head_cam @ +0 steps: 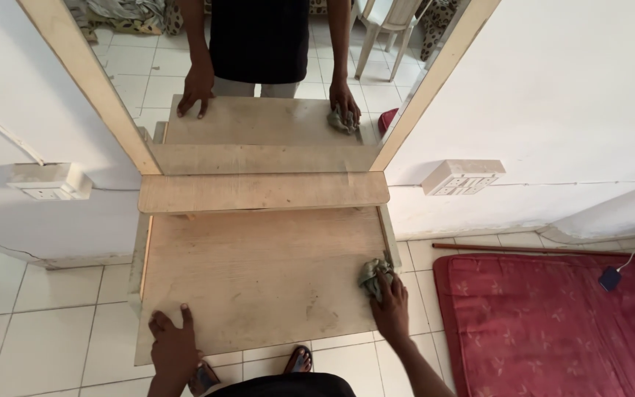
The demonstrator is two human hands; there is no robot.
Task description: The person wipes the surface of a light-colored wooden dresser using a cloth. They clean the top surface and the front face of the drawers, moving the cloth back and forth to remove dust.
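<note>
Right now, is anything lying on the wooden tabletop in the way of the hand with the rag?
Nothing visible does. The right hand presses the grey-green rag near the right edge of the wooden tabletop, and the left hand rests flat at its front left edge. The board between them shows only stains.

Left hand (173,344) flat, right hand (391,301) clenched

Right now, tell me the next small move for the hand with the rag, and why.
Probably sweep the rag leftward across the wooden top. The right hand presses it at the right edge, dusty smudges show mid-board, and the left hand braces the near-left corner.
</note>
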